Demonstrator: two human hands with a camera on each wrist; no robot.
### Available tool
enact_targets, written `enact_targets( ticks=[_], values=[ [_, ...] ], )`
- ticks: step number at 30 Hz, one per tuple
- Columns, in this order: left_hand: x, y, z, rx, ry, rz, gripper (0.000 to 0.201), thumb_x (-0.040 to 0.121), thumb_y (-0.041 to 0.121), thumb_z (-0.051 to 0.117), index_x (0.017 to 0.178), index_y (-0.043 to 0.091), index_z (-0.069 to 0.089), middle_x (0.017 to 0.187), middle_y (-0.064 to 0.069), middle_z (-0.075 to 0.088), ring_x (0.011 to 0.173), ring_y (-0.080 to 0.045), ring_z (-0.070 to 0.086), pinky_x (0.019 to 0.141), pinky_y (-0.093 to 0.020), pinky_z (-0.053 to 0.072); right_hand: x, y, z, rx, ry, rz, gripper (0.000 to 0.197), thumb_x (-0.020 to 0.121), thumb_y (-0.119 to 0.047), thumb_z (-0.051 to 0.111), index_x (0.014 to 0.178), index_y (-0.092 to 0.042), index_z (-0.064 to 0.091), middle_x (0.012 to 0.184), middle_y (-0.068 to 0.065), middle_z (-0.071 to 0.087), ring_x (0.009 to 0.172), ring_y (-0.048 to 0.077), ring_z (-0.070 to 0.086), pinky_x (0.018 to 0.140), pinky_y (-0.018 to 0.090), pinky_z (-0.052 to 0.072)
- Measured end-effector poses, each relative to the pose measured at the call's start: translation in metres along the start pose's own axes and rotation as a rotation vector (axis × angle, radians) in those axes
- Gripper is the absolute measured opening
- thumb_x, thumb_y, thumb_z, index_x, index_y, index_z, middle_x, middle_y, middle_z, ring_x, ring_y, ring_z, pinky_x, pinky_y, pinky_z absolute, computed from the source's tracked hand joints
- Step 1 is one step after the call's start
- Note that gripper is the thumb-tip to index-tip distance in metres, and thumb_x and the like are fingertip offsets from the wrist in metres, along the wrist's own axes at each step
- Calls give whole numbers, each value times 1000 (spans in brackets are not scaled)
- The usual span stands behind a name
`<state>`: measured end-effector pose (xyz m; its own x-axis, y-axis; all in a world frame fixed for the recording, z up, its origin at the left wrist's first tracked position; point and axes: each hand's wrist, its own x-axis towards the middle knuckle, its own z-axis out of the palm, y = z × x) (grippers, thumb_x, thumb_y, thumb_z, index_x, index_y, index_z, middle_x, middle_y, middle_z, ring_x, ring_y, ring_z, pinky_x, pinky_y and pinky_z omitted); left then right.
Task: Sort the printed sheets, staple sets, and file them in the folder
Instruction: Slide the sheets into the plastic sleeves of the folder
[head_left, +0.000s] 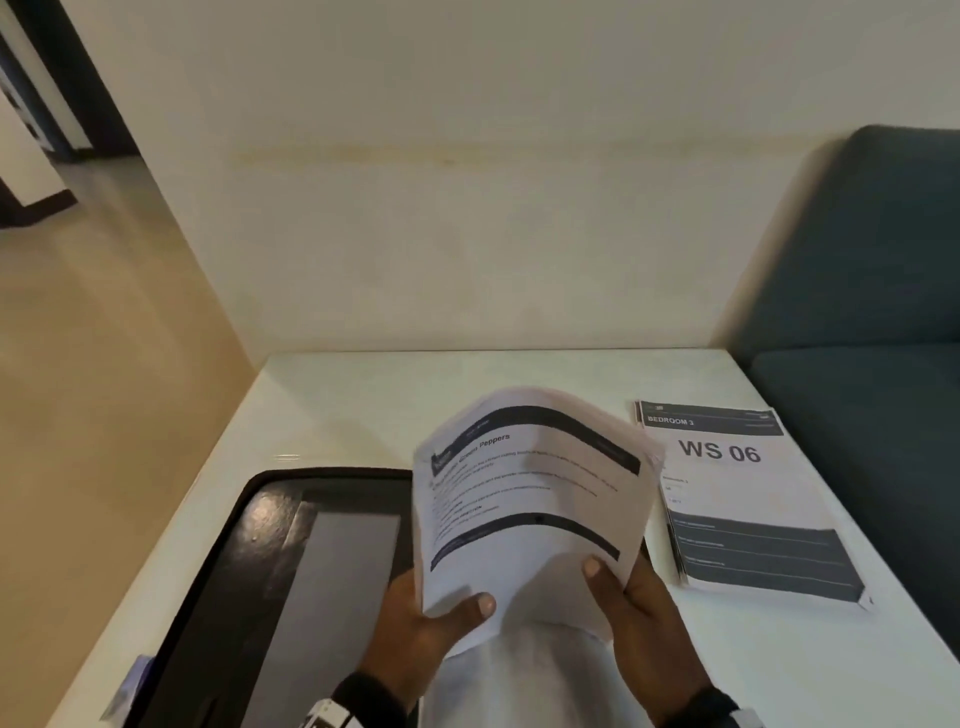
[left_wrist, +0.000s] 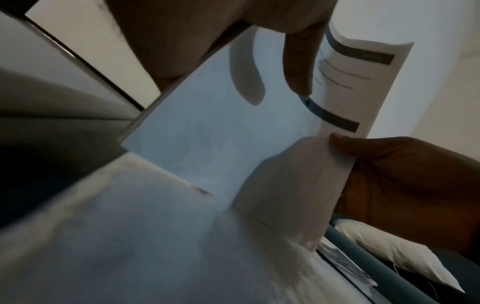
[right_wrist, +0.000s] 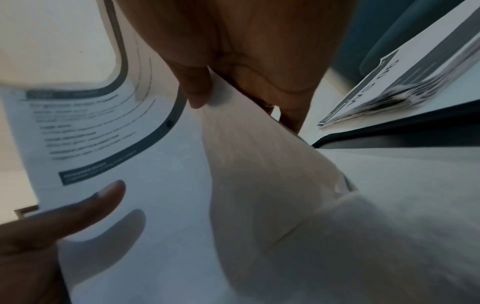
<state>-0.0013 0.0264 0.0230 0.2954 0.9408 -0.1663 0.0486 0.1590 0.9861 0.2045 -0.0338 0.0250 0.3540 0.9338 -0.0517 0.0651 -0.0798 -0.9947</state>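
Your left hand and right hand each pinch the bowed printed sheets at frame centre, thumbs on top.

The back strip of the table lies free, closed by the wall. The black folder fills the left front, a paper stack the right; between them the raised sheets block the middle.

Cream wall, tan floor, teal sofa

Home living space, teal sofa beside white table, beige floor, sheet headed "BEDROOM 3"
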Motion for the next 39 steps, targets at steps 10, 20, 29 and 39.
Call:
enact_targets(
  ticks=[10, 20, 29, 39],
  values=[
    [16, 0, -3, -3, -27, -108, 34, 82, 23, 73, 114, 23, 60, 105, 6, 73, 98, -19, 69, 85, -40, 57, 8, 11, -12, -129, 22, 4, 38, 98, -10, 50, 127, -36, 55, 119, -24, 64, 110, -7, 56, 92, 17, 43],
    [27, -8, -15, -39, -139, -299, 45, 78, 25, 76, 120, 20, 60, 108, -3, 72, 98, -28, 69, 90, -53, 53, 18, 37, -32, -204, -17, 239, 26, 97, -5, 51, 109, -24, 63, 102, -11, 73, 99, 10, 67, 98, 39, 49],
    [34, -15, -23, -81, -232, -297, 77, 52, 49, 83, 120, 22, 58, 109, -4, 72, 98, -27, 69, 87, -49, 55, 27, 37, -36, -48, -137, 484, 21, 101, -17, 47, 117, -22, 60, 106, -2, 74, 102, 23, 68, 87, 39, 55],
    [32, -5, -24, 49, -232, -302, 34, 86, 27, 68, 118, 23, 60, 105, 6, 73, 96, -17, 70, 81, -34, 57, 23, 27, -46, 21, -248, 418, 26, 94, -7, 56, 119, -8, 65, 111, 14, 72, 103, 34, 68, 94, 50, 52]
  ],
)
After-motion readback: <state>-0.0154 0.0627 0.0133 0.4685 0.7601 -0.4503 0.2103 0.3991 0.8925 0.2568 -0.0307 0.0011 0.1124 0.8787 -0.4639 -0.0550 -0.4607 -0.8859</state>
